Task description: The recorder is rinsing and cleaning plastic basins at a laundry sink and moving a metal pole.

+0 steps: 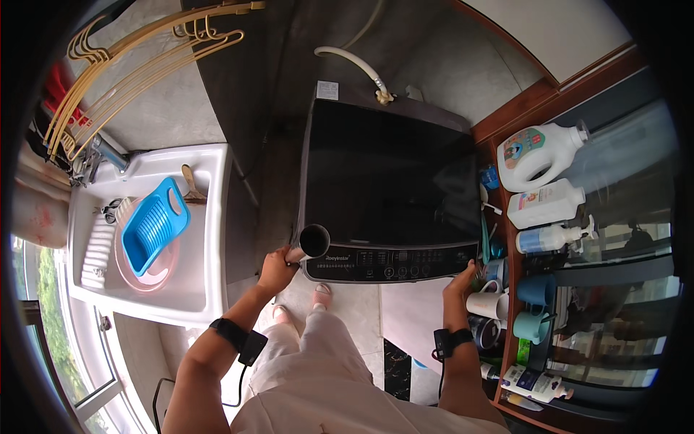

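Note:
My left hand (275,271) is wrapped around an open-topped cylindrical cup (314,242) with a dark inside, at the front left corner of a washing machine. My right hand (460,282) is at the machine's front right corner, where its fingertips meet the edge; some of its fingers are hidden. The top-loading washing machine (390,179) stands in front of me with its dark lid down. Along its front edge runs a black control panel (401,263) with round buttons and the maker's name Roeyinstar. A white inlet hose (352,57) joins the machine at the back.
On the left, a white sink (217,233) holds a pink basin (162,279) and a blue washboard tray (156,228). Gold hangers (146,43) hang above it. To the right, a wooden shelf (512,336) bears mugs (534,290), a detergent jug (537,154) and several bottles, close beside my right hand.

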The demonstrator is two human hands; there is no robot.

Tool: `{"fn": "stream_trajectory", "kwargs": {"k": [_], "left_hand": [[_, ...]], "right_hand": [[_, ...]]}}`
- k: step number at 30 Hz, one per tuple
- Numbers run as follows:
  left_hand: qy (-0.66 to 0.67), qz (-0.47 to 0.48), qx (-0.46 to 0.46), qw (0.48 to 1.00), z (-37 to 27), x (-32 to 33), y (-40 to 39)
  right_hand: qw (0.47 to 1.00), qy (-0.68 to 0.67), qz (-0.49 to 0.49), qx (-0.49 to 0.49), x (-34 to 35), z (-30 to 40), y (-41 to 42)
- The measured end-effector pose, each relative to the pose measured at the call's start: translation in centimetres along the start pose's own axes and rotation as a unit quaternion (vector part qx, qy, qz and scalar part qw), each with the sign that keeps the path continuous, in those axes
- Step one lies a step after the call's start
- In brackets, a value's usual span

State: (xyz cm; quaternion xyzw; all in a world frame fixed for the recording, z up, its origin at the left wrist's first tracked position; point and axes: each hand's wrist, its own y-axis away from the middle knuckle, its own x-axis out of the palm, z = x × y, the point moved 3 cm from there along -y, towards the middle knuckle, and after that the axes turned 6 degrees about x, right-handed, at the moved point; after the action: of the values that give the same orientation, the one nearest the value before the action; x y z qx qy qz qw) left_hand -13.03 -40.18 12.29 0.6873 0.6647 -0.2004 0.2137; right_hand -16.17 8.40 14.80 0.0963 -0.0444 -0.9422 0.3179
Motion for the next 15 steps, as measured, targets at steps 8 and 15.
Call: {"fn": "stream_trajectory", "kwargs": {"k": [8,15], "left_hand": [[0.041,0.009,0.003,0.999,-0.7,1.8,0.9],[0.044,-0.006,0.031,0.999,0.9,1.1,1.5]], "right_hand": [[0.999,-0.018,-0.02,0.024,-2.2,-1.7,-3.1],[0.999,-0.01,-0.036,0.008,0.4,2.3,1.4]]}}
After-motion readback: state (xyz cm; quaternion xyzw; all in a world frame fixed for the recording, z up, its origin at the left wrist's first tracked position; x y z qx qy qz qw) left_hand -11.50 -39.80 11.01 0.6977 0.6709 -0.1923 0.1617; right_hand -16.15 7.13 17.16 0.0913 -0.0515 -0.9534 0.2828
